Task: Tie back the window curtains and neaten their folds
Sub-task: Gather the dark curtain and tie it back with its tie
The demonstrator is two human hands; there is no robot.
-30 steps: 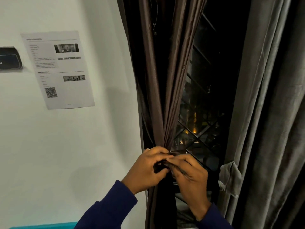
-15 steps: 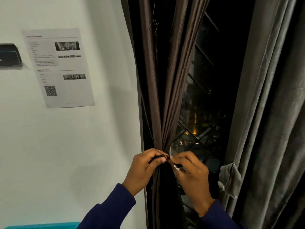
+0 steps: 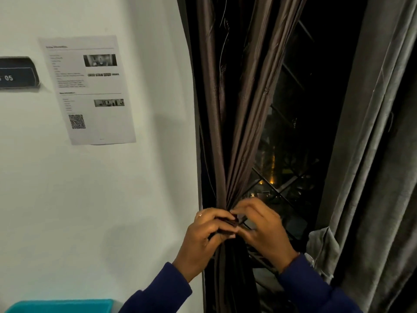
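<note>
Here, a dark tie-back (image 3: 228, 224) is pinched by the curled fingers of the left hand (image 3: 203, 236) and the right hand (image 3: 262, 231), both grips pressed together around the gathered brown curtain (image 3: 234, 132) beside the white wall (image 3: 112, 199). Farther right, a grey curtain (image 3: 372, 154) is hung loose before the dark window (image 3: 293, 166).

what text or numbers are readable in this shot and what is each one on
"05" on the dark wall sign at the left edge; characters before it are cut off.
Printed sheet taped to the wall: headings and body lines too blurred to read.
QR code on that sheet: a code, no legible words.
Brown curtain, grey curtain: no writing visible.
</note>
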